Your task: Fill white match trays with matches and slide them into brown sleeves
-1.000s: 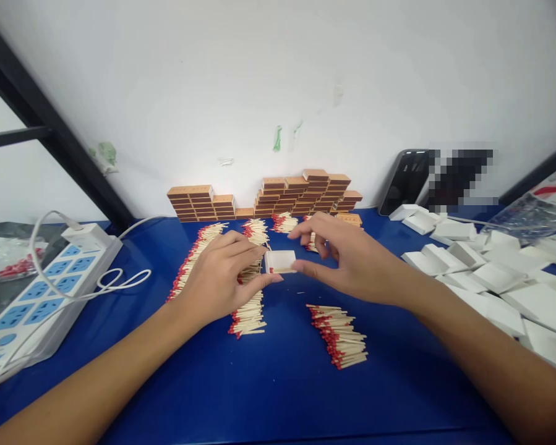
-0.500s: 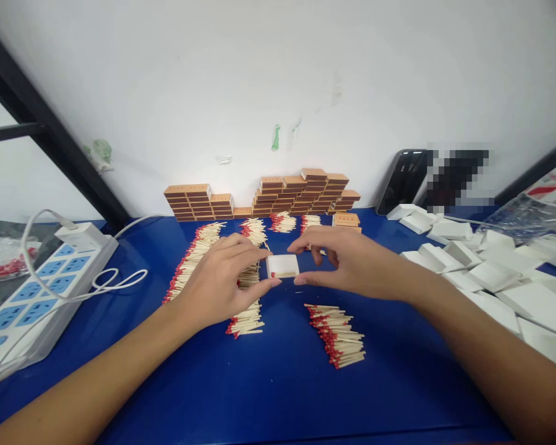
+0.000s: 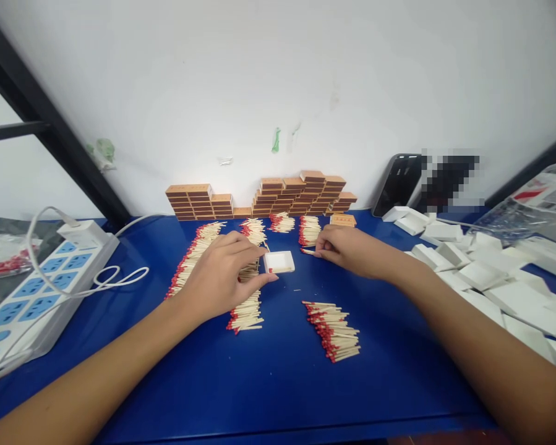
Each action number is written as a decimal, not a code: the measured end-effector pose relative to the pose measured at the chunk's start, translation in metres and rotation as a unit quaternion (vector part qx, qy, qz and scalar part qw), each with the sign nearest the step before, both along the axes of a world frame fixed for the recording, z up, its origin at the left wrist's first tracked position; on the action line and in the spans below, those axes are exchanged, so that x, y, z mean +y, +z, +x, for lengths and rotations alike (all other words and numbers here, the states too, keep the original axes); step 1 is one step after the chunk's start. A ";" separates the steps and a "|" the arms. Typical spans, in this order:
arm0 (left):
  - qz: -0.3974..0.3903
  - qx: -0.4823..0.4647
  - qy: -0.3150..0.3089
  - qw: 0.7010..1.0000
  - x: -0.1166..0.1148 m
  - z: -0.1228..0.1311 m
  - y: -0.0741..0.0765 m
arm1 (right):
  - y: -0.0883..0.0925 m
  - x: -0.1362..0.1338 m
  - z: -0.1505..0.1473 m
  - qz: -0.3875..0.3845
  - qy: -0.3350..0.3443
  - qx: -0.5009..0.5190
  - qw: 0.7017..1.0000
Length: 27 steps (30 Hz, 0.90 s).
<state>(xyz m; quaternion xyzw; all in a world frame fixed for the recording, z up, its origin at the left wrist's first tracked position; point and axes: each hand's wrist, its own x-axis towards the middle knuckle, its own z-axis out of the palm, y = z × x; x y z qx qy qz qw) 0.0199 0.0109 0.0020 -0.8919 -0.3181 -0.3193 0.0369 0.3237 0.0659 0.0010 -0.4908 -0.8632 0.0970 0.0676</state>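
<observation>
A small white matchbox tray [image 3: 282,259] lies on the blue tabletop with its hollow side up. A red match head shows along its near wall. My left hand [image 3: 224,272] holds the tray by its left side, forefinger at the far left corner and thumb by the near edge. To the right, my right hand [image 3: 352,250] pinches a matchstick [image 3: 308,251] between thumb and fingers, its red head pointing left. That match is just in front of a pile of red-tipped matches [image 3: 309,230]. Part of another match pile [image 3: 246,309] is hidden behind my left hand.
Finished-looking matchboxes [image 3: 300,194] are stacked along the wall. More matches [image 3: 336,334] lie in front at right. White empty trays [image 3: 486,272] heap at the right, near a dark phone [image 3: 398,185]. A power strip [image 3: 31,296] with a white cable stands left.
My right hand has left the tray's right side, moved right and back, and closed on a matchstick by the far pile. My left hand stays at the tray.
</observation>
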 end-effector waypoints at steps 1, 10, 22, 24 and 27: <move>-0.002 0.003 0.003 1.000 0.000 -0.001 0.000 | -0.001 0.000 0.001 -0.001 0.007 0.001 1.000; -0.028 0.028 0.009 0.999 0.000 0.000 -0.001 | 0.014 -0.013 -0.008 -0.031 0.030 0.076 0.996; -0.043 0.050 0.017 0.998 0.002 -0.002 -0.002 | 0.017 -0.013 -0.010 -0.009 0.054 0.064 0.996; -0.045 0.050 0.016 0.998 0.002 -0.002 -0.002 | 0.018 -0.014 -0.010 -0.015 0.052 0.061 0.997; -0.038 0.046 0.014 0.998 0.002 -0.002 -0.002 | 0.019 -0.014 -0.010 -0.029 0.055 0.056 0.997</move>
